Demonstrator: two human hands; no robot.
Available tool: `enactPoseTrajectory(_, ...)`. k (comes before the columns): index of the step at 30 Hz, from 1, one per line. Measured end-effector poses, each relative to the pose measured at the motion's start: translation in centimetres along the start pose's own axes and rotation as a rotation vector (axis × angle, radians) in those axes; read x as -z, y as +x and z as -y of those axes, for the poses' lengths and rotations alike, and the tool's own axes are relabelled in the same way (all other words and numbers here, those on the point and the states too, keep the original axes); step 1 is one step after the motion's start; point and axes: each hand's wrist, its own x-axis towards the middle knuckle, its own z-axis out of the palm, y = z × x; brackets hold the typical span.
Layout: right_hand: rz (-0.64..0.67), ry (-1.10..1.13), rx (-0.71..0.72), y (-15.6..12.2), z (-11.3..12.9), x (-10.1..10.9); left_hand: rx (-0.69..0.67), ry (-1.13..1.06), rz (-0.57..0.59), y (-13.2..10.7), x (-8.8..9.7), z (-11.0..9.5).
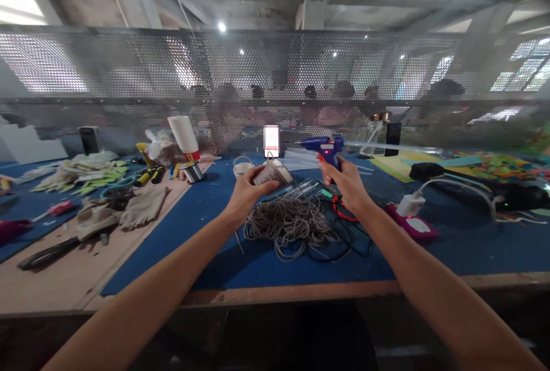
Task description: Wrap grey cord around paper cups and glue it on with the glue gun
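My left hand (pixel 246 194) grips a small cup wrapped in grey cord (pixel 275 173), which lies tilted on its side. In my right hand (pixel 347 183) is a blue hot glue gun (pixel 323 144), its nozzle pointing left above the cup and apart from it. A long clear glue stick (pixel 393 147) juts out of the gun's back. Beneath both hands sits a loose tangle of grey cord (pixel 292 225). Clear glue sticks (pixel 303 189) lie just behind the tangle. A small pale basket with a handle (pixel 243 166) stands beyond my left hand.
A stack of paper cups (pixel 184 135) leans above a metal tin (pixel 192 173) on the left. Work gloves (pixel 144 208) and a black-handled tool (pixel 49 253) lie nearby. A lit phone (pixel 271 141) stands behind. To the right are a white charger plug (pixel 411 205) and cables. A perforated screen (pixel 275 67) closes the back.
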Motion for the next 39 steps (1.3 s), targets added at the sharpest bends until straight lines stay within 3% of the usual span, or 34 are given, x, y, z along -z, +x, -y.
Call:
enactPoseTrajectory(5, 0.058, -0.040, 0.015, -0.9, 0.3, -1.2, -0.030, 0.047, -0.053, 0.3, 0.3, 0.6)
enactPoseTrajectory(11, 0.040, -0.148, -0.014, -1.8, 0.0, -2.4, -0.041, 0.005, -0.053, 0.1, 0.0, -0.2)
enactPoseTrajectory(19, 0.220, -0.265, 0.054, -2.8, -0.1, -2.7, -0.053, 0.034, -0.059, -0.1, 0.0, -0.8)
enactPoseTrajectory(25, 0.165, -0.411, 0.182, -2.6, 0.0, -2.7, -0.050, 0.030, -0.066, 0.0, 0.0, -0.6)
enactPoseTrajectory(39, 0.150, -0.516, 0.217, -2.4, -0.1, -2.7, -0.075, 0.071, -0.081, 0.2, 0.4, -0.1)
